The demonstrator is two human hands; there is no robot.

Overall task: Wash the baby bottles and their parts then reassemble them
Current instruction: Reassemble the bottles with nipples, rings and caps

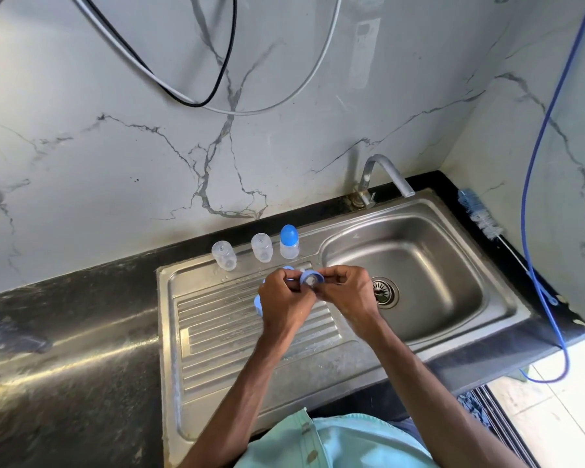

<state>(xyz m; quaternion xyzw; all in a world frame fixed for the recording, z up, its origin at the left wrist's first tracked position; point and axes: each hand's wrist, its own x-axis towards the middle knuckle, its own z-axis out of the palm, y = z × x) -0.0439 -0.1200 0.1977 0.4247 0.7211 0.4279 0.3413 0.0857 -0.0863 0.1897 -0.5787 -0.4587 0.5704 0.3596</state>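
Observation:
Both my hands meet above the steel drainboard (217, 336) and pinch a blue bottle collar ring (313, 278) with a clear nipple in it. My left hand (286, 300) holds it from the left, my right hand (347, 292) from the right. Two clear bottle bodies (223, 255) (262, 247) stand upside down at the drainboard's back edge. An assembled bottle with a blue cap (289, 242) stands to their right. More blue parts (258, 305) peek out from behind my left hand, mostly hidden.
The steel sink basin (429, 265) with its drain strainer (385, 292) lies to the right, and a tap (382, 179) stands behind it. A blue bottle brush (480, 216) lies on the black counter by the right wall. A blue hose (534, 197) hangs there.

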